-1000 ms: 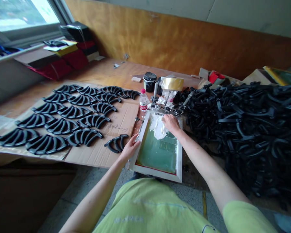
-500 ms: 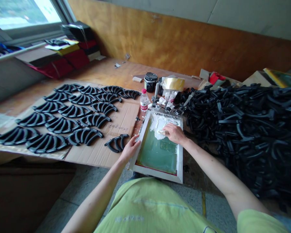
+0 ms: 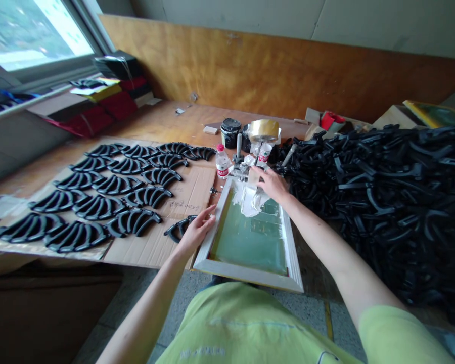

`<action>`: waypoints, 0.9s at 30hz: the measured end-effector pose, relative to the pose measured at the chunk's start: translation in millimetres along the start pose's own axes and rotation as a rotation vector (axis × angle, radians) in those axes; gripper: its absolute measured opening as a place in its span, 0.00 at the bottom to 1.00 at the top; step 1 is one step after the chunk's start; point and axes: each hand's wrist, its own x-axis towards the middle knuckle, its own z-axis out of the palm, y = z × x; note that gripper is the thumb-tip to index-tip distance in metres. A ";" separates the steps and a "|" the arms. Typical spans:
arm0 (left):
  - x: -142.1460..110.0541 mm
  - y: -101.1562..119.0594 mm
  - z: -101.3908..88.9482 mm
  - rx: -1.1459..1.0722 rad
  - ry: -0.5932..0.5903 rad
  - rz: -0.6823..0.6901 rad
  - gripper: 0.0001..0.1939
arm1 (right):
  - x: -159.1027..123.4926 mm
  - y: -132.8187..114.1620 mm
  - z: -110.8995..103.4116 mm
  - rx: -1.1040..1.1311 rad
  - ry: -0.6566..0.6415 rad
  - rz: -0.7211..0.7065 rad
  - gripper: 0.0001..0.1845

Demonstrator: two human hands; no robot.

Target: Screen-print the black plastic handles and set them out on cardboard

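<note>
"Brown wooden board is seen behind the worktable. Can any writing be read?"

"None reliably. Handwriting is borne by the cardboard, and a red-and-white label by the bottle; both are too small."

"And the grip?"

"A pale scraper is pinched in the right hand, at the screen frame's far end, beside white paste. The frame's left rail is touched by the left hand, fingers loosely spread."

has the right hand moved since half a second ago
Yes, forward: the right hand was well below the base of the plastic bottle in the view, and is now about level with it.
</note>
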 end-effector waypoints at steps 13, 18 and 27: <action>40.4 97.4 28.4 -0.376 0.119 0.357 0.27 | -112.5 42.7 38.8 0.091 -0.147 0.119 0.15; 10.5 27.4 63.8 -0.356 -0.141 -0.130 0.31 | -123.7 -38.2 37.5 -0.014 -0.082 -0.030 0.06; -19.5 -93.8 -21.2 -0.176 0.345 -0.386 0.27 | -141.1 38.1 30.0 -0.061 -0.025 0.424 0.16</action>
